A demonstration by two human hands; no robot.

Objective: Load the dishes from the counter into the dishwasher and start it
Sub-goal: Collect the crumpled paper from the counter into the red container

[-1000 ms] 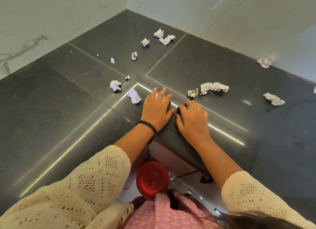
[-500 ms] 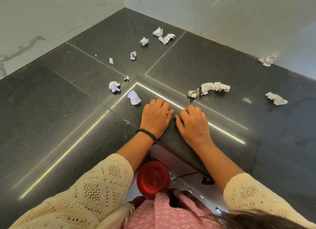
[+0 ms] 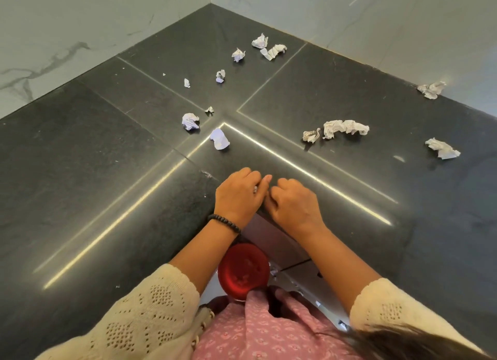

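Observation:
No dishes and no dishwasher are in view. My left hand [image 3: 238,195], with a black bead bracelet on the wrist, lies on the inner corner edge of the dark stone counter [image 3: 107,171]. Its fingers are curled, and a small pale paper scrap [image 3: 255,189] shows between them. My right hand [image 3: 293,203] sits right beside it, almost touching, also with curled fingers and nothing visible in it. Below the counter edge, under my wrists, stands a round red bin [image 3: 243,271].
Several crumpled paper balls litter the counter: one just ahead of my hands [image 3: 220,139], one to its left [image 3: 190,121], a long one at right [image 3: 345,127], others near the back corner [image 3: 269,47] and the right wall [image 3: 431,89]. Marble walls close both far sides.
Both hands have slid back toward the counter's edge. The fingers, flat a second ago, have curled in. The loose paper balls have not moved.

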